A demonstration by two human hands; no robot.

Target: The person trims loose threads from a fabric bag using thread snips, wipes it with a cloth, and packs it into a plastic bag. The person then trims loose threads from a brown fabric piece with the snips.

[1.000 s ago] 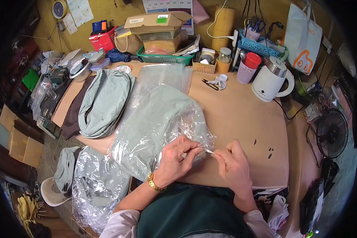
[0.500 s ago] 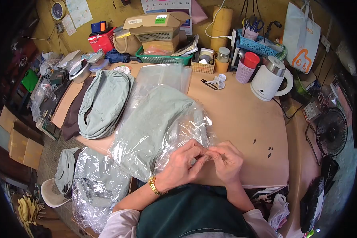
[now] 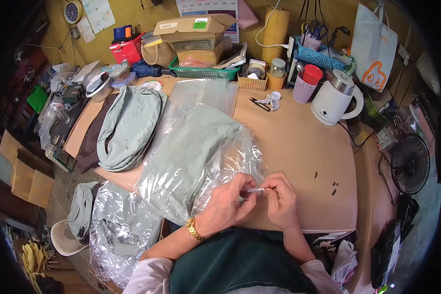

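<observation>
My left hand [image 3: 228, 203] and my right hand [image 3: 278, 198] meet at the near edge of the tan worktable [image 3: 299, 147], fingertips drawn together and both pinching the crinkled open end of the clear plastic bag [image 3: 196, 157] that lies in front of me. My left thumb and forefinger press the film from the left, my right thumb and forefinger nip a small twist of it from the right, and the two grips almost touch each other. Inside the bag sits a folded pale grey-green garment [image 3: 188, 147], filling most of it and running away from me toward the middle of the table. A gold wristwatch [image 3: 193, 228] shows on my left wrist. Just left of the bag lies a second, unbagged pale grey-green garment [image 3: 127, 127], bunched into a long heap, and a flat stack of empty clear bags [image 3: 206, 93] rests beyond it. Farther back, well apart from my hands, lie small black scissors [image 3: 257, 103], and a white electric kettle [image 3: 334, 100] stands toward the far right corner.
</observation>
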